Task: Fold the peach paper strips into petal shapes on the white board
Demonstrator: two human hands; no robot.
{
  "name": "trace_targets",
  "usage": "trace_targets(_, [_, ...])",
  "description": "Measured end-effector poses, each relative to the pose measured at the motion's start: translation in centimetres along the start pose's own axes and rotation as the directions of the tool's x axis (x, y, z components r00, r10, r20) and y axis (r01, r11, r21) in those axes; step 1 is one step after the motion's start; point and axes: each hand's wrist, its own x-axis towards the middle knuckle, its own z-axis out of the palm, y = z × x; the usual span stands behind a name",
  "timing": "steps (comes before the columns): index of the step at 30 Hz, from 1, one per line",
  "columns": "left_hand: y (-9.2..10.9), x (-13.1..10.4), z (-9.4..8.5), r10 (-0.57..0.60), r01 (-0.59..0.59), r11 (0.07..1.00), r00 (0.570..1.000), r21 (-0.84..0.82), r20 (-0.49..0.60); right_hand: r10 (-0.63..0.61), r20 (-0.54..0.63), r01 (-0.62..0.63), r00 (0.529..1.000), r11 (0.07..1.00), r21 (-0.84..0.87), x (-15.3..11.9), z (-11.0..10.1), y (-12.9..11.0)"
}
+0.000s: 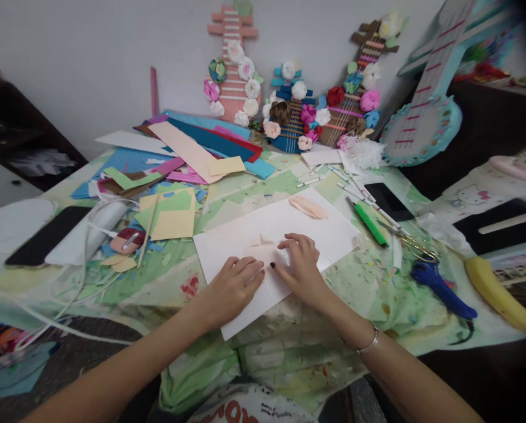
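On the white sheet [227, 247] in front of me lies a small piece of pale pinkish paper [263, 251] with a raised, folded point at its far side. My left hand [238, 285] rests on the near left part of that paper, fingers stretched flat and gripping nothing. My right hand [301, 267] is at the paper's right side, thumb and fingers apart, fingertips bent down close to it. Parts of the pale paper are hidden under both hands. A peach petal-shaped paper piece [309, 207] lies at the far edge of the sheet.
Coloured paper strips [210, 141] and yellow sheets [174, 217] lie left, beside a phone [49, 235] and white cable. To the right are a green cutter [371, 224], scissors [416, 244], a blue glue gun [443, 288] and a banana [501, 294]. Decorated paper guitars [231, 70] stand behind.
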Motion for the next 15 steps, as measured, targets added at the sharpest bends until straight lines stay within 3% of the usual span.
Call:
trace_targets(3, [-0.1,0.0,0.2,-0.016,0.016,1.0,0.999,-0.004,-0.033,0.011,0.016,-0.01,1.0,0.998,-0.069,0.1,0.2,0.2])
trace_targets(6, [0.0,0.0,0.0,-0.023,0.023,1.0,0.999,-0.007,-0.024,0.034,-0.047,-0.037,0.998,0.997,-0.063,0.3,0.2,0.8])
trace_targets(9, [0.5,-0.1,-0.4,-0.057,0.057,0.998,0.998,-0.002,0.029,-0.145,-0.075,0.148,0.987,0.988,0.033,-0.1,0.0,0.9])
trace_targets(12, [1.2,-0.2,-0.7,-0.146,0.147,0.989,0.988,-0.004,0.046,-0.379,-0.074,0.385,0.922,0.916,0.109,-1.0,-0.2,0.2])
trace_targets(15, [1.6,-0.4,-0.7,-0.219,0.219,0.975,0.976,-0.035,0.023,-0.493,-0.051,0.495,0.869,0.863,0.103,-2.1,-0.2,-0.7])
